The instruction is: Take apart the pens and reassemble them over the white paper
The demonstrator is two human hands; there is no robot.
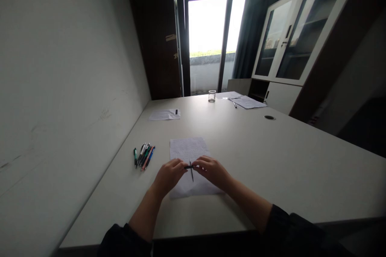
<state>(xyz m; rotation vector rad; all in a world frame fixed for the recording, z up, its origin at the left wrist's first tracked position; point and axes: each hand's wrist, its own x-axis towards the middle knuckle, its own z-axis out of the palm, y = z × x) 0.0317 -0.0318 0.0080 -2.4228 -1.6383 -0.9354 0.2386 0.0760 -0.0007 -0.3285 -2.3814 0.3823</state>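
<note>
My left hand and my right hand meet over a sheet of handwritten paper. Between their fingertips they pinch a short black pen piece, held sideways, one hand at each end. Its exact kind is too small to make out. Just under it a slim dark pen or pen part points towards me, over the sheet. Whether it touches the paper I cannot tell. Left of my left hand lies a loose bunch of several pens in green, black, white, pink and blue.
The white table runs along a wall on the left. Farther back lie a sheet with a small black item, a glass jar, a stack of papers and a pen. A round cable hole sits at right.
</note>
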